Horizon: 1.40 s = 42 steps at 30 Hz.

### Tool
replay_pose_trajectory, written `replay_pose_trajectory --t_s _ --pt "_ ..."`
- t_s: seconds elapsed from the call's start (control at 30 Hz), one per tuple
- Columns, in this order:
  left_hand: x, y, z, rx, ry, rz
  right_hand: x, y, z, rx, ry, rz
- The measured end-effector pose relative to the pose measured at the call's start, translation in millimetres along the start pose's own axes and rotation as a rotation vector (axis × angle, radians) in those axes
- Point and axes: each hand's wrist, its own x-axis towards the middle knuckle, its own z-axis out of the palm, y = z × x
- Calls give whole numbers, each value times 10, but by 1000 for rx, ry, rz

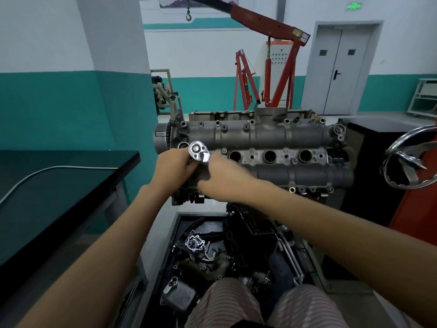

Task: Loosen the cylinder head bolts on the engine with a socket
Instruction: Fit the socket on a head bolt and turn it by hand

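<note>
The walls (59, 31) were white above and teal below. A grey double door (340, 67) stood at the back right under a green sign (354, 6). A red engine crane (272, 67) stood near the far wall, and a dark bench (59, 185) lined the left side.

No text is showing clearly enough to read. A green glowing sign (354, 6) is hanging on the white wall far beyond the right hand (225, 177), above the grey double door (343, 69), but its characters are staying too blurred to read.
</note>
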Motion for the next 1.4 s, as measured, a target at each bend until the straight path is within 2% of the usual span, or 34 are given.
replay_pose_trajectory --t_s 0.03,0.07,0.1,0.13,0.2,0.23,0.3,0.33,0.37,0.4,0.43,0.5,0.53,0.57,0.6,0.63,0.67,0.73,0.8,0.83,0.87,0.9,0.93,1.0,1.03,1.07,1.1,1.17,1.2,1.23,1.27,1.33,1.37,1.4 --pt "6 7 -16 -7 -24 -12 -24 -68 2 385 -217 48" --pt "8 13 -27 -24 -36 -16 -43 -110 -21 646 -342 104" --pt "4 19 -34 -40 -36 -22 -21 -113 -64 716 -351 144" --pt "-1 19 -26 -38 -27 -22 5 -87 -115 551 -250 128" --pt "-9 2 10 -44 26 -18 35 -22 -216 -253 63 -10" --pt "-7 3 25 -55 52 -14 32 20 -244 -563 225 -76" --pt "7 20 40 -71 79 -19 19 86 -212 -860 419 -133" --pt "16 23 38 -76 79 -29 16 103 -161 -877 449 -128" --pt "21 22 36 -74 76 -37 21 93 -75 -821 433 -91" --pt "20 18 34 -60 65 -39 17 64 23 -666 374 -26" --pt "20 11 28 -44 45 -46 19 23 99 -415 246 29" --pt "19 17 6 -23 15 -67 20 -91 127 290 -129 71" --pt "13 25 -4 -32 18 -70 21 -106 94 507 -244 92" --pt "9 27 -8 -44 30 -68 43 -90 23 534 -282 82" --pt "7 24 -11 -46 41 -64 56 -59 -77 368 -233 46" --pt "2 20 -11 -41 56 -49 61 -25 -174 48 -130 -9" --pt "-4 15 -5 -35 73 -27 66 15 -268 -287 4 -71" --pt "-1 2 15 -22 96 12 71 86 -362 -718 288 -172" --pt "2 12 24 -28 96 21 85 129 -288 -923 419 -173" --pt "6 12 30 -34 93 16 97 143 -188 -905 431 -140" --pt "5 21 33 -41 90 8 77 124 -68 -810 401 -82" --pt "6 23 31 -47 92 -3 47 87 29 -590 291 2" --pt "6 32 24 -50 85 -17 21 38 85 -249 118 34" --pt "7 39 1 -49 50 -45 -20 -81 50 618 -280 116" --pt "0 35 -7 -65 42 -60 -5 -83 -14 845 -345 169" --pt "-4 23 -5 -94 55 -68 24 -50 -106 818 -290 190" --pt "-5 11 -1 -114 77 -72 58 -4 -196 528 -146 156" --pt "-9 -5 15 -85 112 -38 136 105 -342 -300 217 -33" --pt "-11 1 26 -61 118 -20 149 124 -381 -557 357 -110" --pt "-15 10 35 -48 117 -7 150 125 -396 -708 447 -164" --pt "-12 19 40 -47 118 8 159 124 -367 -810 489 -180" --pt "-9 6 41 -51 109 10 142 118 -140 -784 486 -101" --pt "-7 -2 32 -45 95 -3 105 93 -9 -605 402 -31" --pt "-6 8 18 -32 75 -22 62 46 90 -291 229 4"
